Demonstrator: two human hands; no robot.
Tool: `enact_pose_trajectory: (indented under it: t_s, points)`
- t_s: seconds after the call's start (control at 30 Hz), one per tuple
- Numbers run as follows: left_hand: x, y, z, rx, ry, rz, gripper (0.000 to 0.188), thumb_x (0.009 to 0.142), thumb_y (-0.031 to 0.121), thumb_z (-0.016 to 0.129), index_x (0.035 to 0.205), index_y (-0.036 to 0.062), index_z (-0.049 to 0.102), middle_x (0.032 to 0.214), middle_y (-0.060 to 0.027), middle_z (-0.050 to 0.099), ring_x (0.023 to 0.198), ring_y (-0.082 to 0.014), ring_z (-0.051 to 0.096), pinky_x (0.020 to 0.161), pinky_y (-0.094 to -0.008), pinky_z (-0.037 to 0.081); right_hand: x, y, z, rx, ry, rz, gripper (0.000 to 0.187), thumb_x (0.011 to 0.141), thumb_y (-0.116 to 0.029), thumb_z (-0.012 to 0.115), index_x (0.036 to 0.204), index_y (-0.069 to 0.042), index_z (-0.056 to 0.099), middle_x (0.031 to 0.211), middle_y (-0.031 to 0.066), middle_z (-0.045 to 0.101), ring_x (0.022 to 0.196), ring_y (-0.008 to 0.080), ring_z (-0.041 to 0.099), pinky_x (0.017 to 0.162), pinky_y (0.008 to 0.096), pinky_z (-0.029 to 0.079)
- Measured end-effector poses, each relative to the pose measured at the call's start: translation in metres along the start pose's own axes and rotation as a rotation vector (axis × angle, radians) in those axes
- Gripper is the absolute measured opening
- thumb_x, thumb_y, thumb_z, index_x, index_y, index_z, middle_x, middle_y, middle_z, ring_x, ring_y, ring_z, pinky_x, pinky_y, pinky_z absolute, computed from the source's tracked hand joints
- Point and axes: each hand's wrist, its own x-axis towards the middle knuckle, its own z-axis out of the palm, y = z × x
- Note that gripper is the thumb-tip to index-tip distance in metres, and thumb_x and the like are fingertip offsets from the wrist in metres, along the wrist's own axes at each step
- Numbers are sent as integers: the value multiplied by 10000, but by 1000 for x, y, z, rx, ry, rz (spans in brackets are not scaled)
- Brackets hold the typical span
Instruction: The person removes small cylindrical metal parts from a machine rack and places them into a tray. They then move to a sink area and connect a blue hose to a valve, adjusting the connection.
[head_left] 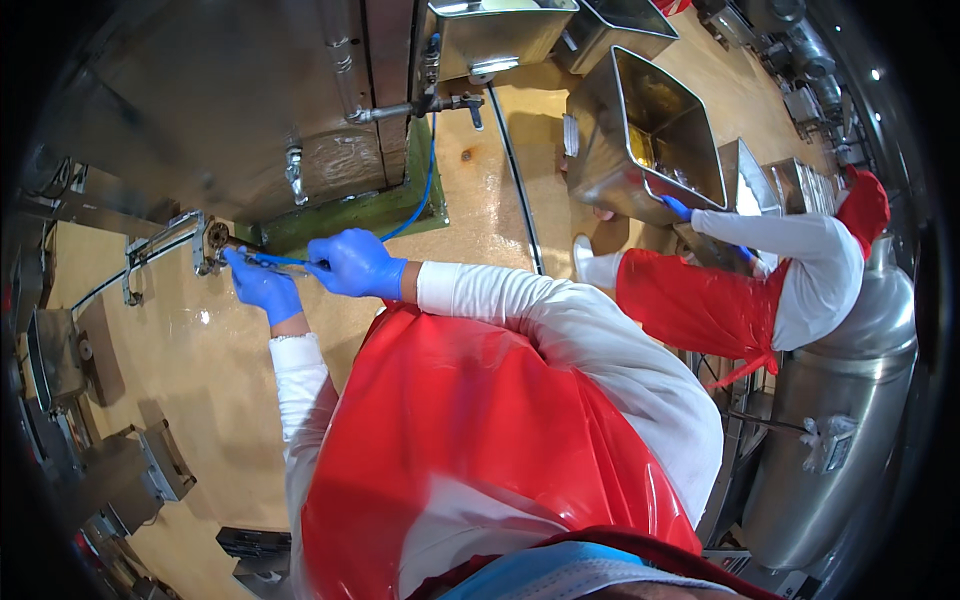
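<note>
Both of my hands wear blue gloves and are at the left, in front of a large metal cabinet. My right hand [357,265] is closed around a thin blue hose [423,190], which runs down from a valve on the pipe. My left hand [262,287] is closed on the front part of the same line, where a slim dark metal piece shows; its exact form is hard to make out. Just beyond my left fingertips is a round brownish fitting [216,235] on a metal bracket.
A metal cabinet [230,110] stands over a green base [428,205]. A pipe valve [470,103] juts out from its side. On the right a co-worker in a red apron [695,305] grips a tilted metal bin [600,150]. Behind that person stands a large steel tank [830,430].
</note>
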Motion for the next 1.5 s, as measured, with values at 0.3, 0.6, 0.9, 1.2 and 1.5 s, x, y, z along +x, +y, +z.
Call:
enact_pose_trajectory:
  t_s: [0.3, 0.6, 0.9, 1.2, 1.5]
  points:
    - [3, 30, -29, -136, 93, 37, 388, 1003, 414, 733, 990, 29, 682, 799, -24, 637, 684, -126, 604, 577, -295, 474, -73, 53, -44, -165, 11, 96, 154, 934, -261, 723, 872, -123, 696, 796, 180, 706, 756, 448, 693, 635, 529, 548]
    - [-6, 74, -18, -411, -78, -155, 436, 1020, 501, 679, 1080, 69, 676, 754, -21, 556, 600, -159, 564, 507, -299, 452, -113, 76, -101, -10, 136, 250, 238, 937, -180, 809, 828, -22, 668, 650, 116, 678, 555, 146, 621, 543, 322, 478]
    - [-8, 57, 11, -343, 47, -217, 324, 998, 412, 743, 915, 121, 629, 666, 21, 502, 517, -119, 479, 486, -292, 391, -85, -28, -100, 282, 139, 90, 128, 951, -96, 798, 894, -15, 716, 666, 1, 572, 609, 26, 475, 546, 237, 402]
    - [-1, 39, 7, -407, 2, -165, 242, 997, 328, 754, 959, 103, 673, 820, 37, 591, 668, -117, 549, 565, -286, 431, -72, -37, -83, 326, 177, 61, 99, 937, -66, 802, 907, 5, 741, 680, -12, 575, 624, 27, 459, 558, 238, 374]
    - [-2, 43, 3, -401, 7, -166, 238, 995, 311, 760, 1040, 86, 697, 896, 16, 652, 754, -117, 593, 644, -291, 469, -70, -34, -87, 296, 144, 31, 117, 933, -72, 802, 896, 5, 724, 707, 44, 606, 621, 53, 506, 576, 246, 432]
